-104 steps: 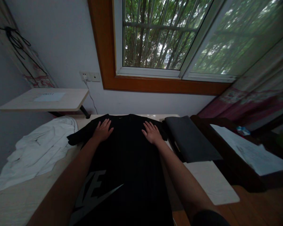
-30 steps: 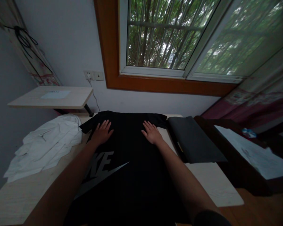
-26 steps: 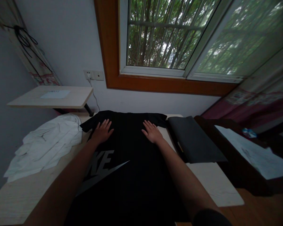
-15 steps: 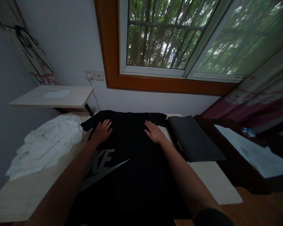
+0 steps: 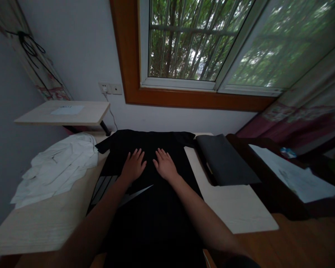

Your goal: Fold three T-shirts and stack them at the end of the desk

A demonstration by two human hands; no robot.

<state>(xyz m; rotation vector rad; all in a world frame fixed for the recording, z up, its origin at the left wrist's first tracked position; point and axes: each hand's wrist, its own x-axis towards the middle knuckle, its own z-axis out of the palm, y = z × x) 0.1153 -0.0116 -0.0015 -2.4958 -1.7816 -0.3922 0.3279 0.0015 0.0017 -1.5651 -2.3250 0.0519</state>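
Observation:
A black T-shirt [image 5: 156,219] lies spread over the light wooden table [image 5: 240,208], its sleeves toward the wall and its lower part reaching the near edge. Grey lettering and a swoosh show on its left side, partly covered by my left forearm. My left hand [image 5: 134,165] rests flat on the upper middle of the shirt with fingers stretched out. Beside it, a short gap away, my right hand [image 5: 165,165] lies palm down on the cloth, its fingers also extended. Neither hand grips the fabric.
A crumpled white garment [image 5: 58,163] lies at the left, below a small raised shelf [image 5: 61,117] holding a paper. To the right are a dark grey folder-like item [image 5: 229,160] and a dark surface with a white sheet [image 5: 293,173]. A window [image 5: 195,44] is ahead.
Both hands have moved inward from near the shirt's shoulders to its middle, and slightly toward me. The shirt's sides look drawn narrower, with more table showing at the right.

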